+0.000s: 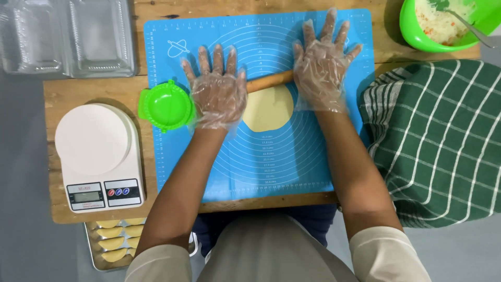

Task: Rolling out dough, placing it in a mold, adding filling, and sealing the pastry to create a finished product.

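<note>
Both of my hands wear clear plastic gloves and lie flat, fingers spread, on a wooden rolling pin (269,81). My left hand (217,89) presses its left end; my right hand (322,65) presses its right end. Under the pin lies a round, flat disc of pale yellow dough (269,112) on a blue silicone baking mat (271,162) with printed circles. Only the pin's middle shows between my palms. A green round dumpling press (166,106) sits at the mat's left edge, just beside my left hand.
A white kitchen scale (99,156) stands left on the wooden board (57,94). Clear plastic containers (68,36) lie at the top left. A green bowl (417,36) of filling with a spoon sits top right, a green checked cloth (438,141) right, a tray of folded pastries (112,243) below.
</note>
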